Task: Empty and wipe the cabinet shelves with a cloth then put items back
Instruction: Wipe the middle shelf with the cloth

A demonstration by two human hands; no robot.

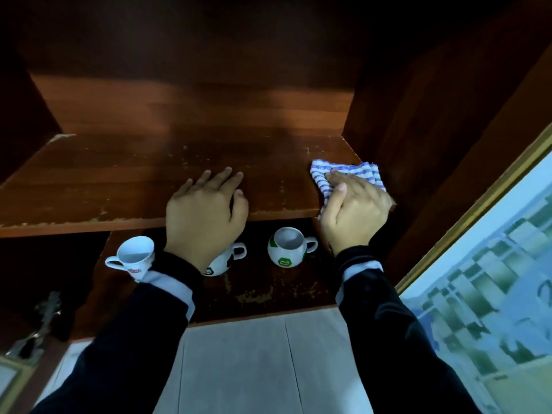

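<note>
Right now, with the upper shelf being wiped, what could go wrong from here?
1. The blue-and-white striped cloth gripped by the right hand sits at the front edge of the brown wooden shelf. Loosened dirt could fall into the open white-and-green round mug below.
2. The dark sleeve behind the left hand overlaps the white tapered cup and seems close to it. Withdrawing the arm might knock it.
</note>
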